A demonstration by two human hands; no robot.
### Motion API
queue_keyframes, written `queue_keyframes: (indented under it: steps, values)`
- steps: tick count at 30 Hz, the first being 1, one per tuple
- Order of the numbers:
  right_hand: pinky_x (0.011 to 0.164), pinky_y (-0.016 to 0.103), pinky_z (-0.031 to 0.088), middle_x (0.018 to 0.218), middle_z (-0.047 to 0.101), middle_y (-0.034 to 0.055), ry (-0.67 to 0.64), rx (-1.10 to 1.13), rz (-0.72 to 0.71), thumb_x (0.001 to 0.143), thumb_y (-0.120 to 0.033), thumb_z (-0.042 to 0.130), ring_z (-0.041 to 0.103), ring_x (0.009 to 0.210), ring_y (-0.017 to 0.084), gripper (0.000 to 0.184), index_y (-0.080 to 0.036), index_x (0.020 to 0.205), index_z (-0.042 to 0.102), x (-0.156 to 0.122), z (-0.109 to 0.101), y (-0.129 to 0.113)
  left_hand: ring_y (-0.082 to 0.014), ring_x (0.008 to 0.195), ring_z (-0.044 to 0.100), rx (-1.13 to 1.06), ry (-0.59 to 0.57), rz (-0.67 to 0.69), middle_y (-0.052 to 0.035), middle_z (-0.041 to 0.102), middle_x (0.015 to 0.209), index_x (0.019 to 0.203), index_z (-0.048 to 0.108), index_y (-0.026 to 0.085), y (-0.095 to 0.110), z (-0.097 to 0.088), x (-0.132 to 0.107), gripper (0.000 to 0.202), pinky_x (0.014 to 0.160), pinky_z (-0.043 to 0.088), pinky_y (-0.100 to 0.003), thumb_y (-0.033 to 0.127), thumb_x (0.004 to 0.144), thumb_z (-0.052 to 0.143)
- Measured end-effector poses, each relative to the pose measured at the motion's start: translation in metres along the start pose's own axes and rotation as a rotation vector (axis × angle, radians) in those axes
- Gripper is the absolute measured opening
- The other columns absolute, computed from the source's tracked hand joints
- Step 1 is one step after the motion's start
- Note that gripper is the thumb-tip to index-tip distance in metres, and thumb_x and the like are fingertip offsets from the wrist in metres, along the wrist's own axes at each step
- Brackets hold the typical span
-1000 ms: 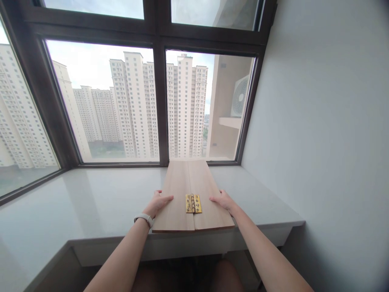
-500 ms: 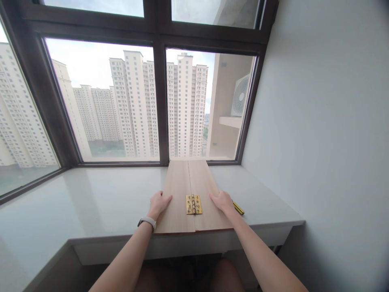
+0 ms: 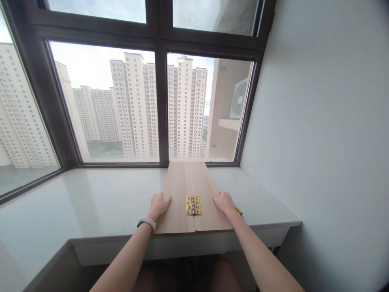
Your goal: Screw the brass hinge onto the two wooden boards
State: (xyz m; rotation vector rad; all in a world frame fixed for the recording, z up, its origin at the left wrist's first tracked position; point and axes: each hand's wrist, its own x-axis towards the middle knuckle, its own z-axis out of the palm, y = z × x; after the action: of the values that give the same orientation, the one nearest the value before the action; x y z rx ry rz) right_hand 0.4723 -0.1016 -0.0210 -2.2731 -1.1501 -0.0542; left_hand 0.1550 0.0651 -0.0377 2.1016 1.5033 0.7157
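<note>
Two long wooden boards lie side by side on the white windowsill counter, joined near their front end by a brass hinge. My left hand rests flat on the left board's outer edge, fingers spread. On the right board's outer edge lies my right hand, also flat with fingers apart. A yellow and black tool lies on the counter just behind my right hand, mostly hidden by it.
Large dark-framed windows stand behind the counter with tower blocks outside. A white wall closes the right side. The counter's front edge runs just below the boards' near end.
Both hands have shifted slightly along the boards' edges. The boards moved a little left, and the yellow tool by my right hand came into sight.
</note>
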Motion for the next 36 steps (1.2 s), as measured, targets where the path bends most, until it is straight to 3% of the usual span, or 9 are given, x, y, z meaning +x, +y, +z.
queue_keyframes:
  steps: [3, 5, 7, 11, 16, 20, 24, 29, 36]
  values:
    - [0.098, 0.040, 0.041, 0.116, 0.065, 0.0237, 0.139, -0.147, -0.006, 0.093, -0.043, 0.053, 0.056, 0.117, 0.033, 0.042, -0.010, 0.118, 0.064, -0.006, -0.016, 0.017, -0.0354, 0.131, 0.051, -0.032, 0.007, 0.025, -0.0251, 0.058, 0.133, 0.134, 0.050, 0.007, -0.006, -0.004, -0.012, 0.069, 0.108, 0.036, -0.039, 0.053, 0.084, 0.060]
    - [0.096, 0.044, 0.041, 0.114, 0.064, 0.0247, 0.173, -0.267, 0.066, 0.093, -0.042, 0.054, 0.056, 0.116, 0.036, 0.042, -0.010, 0.118, 0.064, -0.014, -0.024, 0.032, -0.0346, 0.135, 0.049, -0.096, 0.017, 0.066, -0.0257, 0.052, 0.140, 0.143, 0.040, 0.006, -0.010, -0.005, -0.024, 0.077, 0.110, 0.035, -0.040, 0.052, 0.085, 0.060]
    - [0.091, 0.045, 0.043, 0.113, 0.063, 0.0250, 0.125, -0.342, 0.117, 0.091, -0.042, 0.056, 0.056, 0.114, 0.038, 0.041, -0.011, 0.116, 0.064, -0.022, -0.027, 0.044, -0.0344, 0.136, 0.047, -0.180, 0.029, 0.098, -0.0244, 0.051, 0.142, 0.146, 0.038, 0.008, -0.012, -0.004, -0.036, 0.078, 0.111, 0.035, -0.040, 0.050, 0.084, 0.062]
    - [0.089, 0.042, 0.043, 0.113, 0.063, 0.0242, 0.012, -0.394, 0.082, 0.094, -0.034, 0.052, 0.058, 0.112, 0.036, 0.031, -0.012, 0.111, 0.065, -0.036, -0.021, 0.056, -0.0358, 0.138, 0.045, -0.230, 0.072, 0.157, -0.0225, 0.053, 0.142, 0.140, 0.045, 0.010, -0.011, 0.000, -0.053, 0.070, 0.116, 0.031, -0.044, 0.044, 0.083, 0.065]
    - [0.089, 0.035, 0.043, 0.112, 0.065, 0.0232, 0.059, -0.245, 0.111, 0.099, -0.025, 0.043, 0.063, 0.107, 0.030, 0.026, -0.010, 0.112, 0.060, -0.047, -0.020, 0.046, -0.0318, 0.135, 0.051, -0.369, 0.053, 0.113, -0.0180, 0.058, 0.139, 0.136, 0.049, 0.015, -0.012, -0.001, -0.057, 0.063, 0.114, 0.036, -0.041, 0.040, 0.082, 0.068]
    - [0.077, 0.034, 0.043, 0.099, 0.068, 0.0163, 0.080, 0.055, 0.143, 0.101, -0.034, 0.038, 0.067, 0.094, 0.029, 0.027, -0.017, 0.117, 0.053, -0.070, -0.018, 0.027, -0.0289, 0.132, 0.055, -0.449, 0.017, 0.108, -0.0157, 0.059, 0.139, 0.135, 0.049, 0.018, -0.017, -0.002, -0.059, 0.061, 0.111, 0.040, -0.038, 0.039, 0.082, 0.070]
    - [0.076, 0.035, 0.042, 0.093, 0.067, 0.0130, 0.087, 0.127, 0.095, 0.100, -0.037, 0.040, 0.064, 0.093, 0.030, 0.020, -0.022, 0.109, 0.050, -0.095, -0.007, 0.010, -0.0278, 0.127, 0.058, -0.450, 0.009, 0.154, -0.0145, 0.060, 0.137, 0.137, 0.048, 0.020, -0.016, 0.002, -0.066, 0.059, 0.107, 0.043, -0.037, 0.036, 0.084, 0.067]
    - [0.079, 0.037, 0.044, 0.095, 0.066, 0.0144, 0.158, 0.177, 0.158, 0.099, -0.040, 0.037, 0.063, 0.096, 0.032, 0.024, -0.022, 0.110, 0.049, -0.100, -0.007, 0.010, -0.0295, 0.123, 0.060, -0.422, -0.002, 0.176, -0.0137, 0.064, 0.129, 0.136, 0.050, 0.021, -0.004, 0.004, -0.075, 0.060, 0.103, 0.044, -0.038, 0.032, 0.081, 0.069]
    - [0.075, 0.037, 0.042, 0.097, 0.066, 0.0171, 0.201, 0.091, 0.251, 0.099, -0.045, 0.033, 0.063, 0.094, 0.033, 0.037, -0.018, 0.119, 0.050, -0.091, -0.022, 0.041, -0.0316, 0.115, 0.062, -0.548, -0.114, 0.142, -0.0118, 0.070, 0.112, 0.133, 0.054, 0.020, 0.037, 0.010, -0.088, 0.060, 0.098, 0.045, -0.038, 0.027, 0.076, 0.072]
